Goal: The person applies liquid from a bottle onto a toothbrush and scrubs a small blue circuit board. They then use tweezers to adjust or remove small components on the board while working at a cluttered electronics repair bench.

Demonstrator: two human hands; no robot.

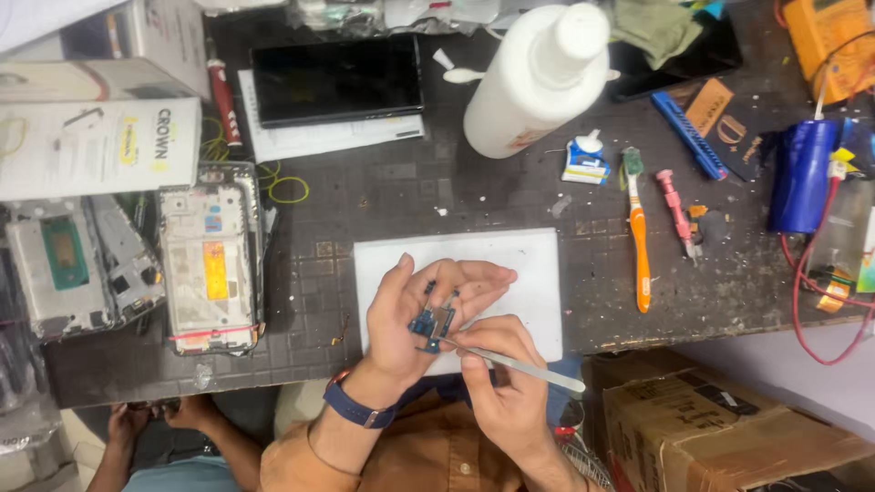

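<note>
The left hand [415, 314] clamps a small blue circuit board [430, 322] above the white mat [519, 264] at the workbench's [383, 196] near edge. The right hand [497, 364] pinches metal tweezers [515, 364] touching it (open bench lies behind the mat).

A dark, scuffed, grid-patterned tabletop [383, 191] fills most of the view, stained and speckled with pale residue under even, soft light. Its near edge runs across the lower part of the picture. Beyond that edge, at the lower right, a pale floor [802, 364] shows beside a brown cardboard box [720, 437].
</note>
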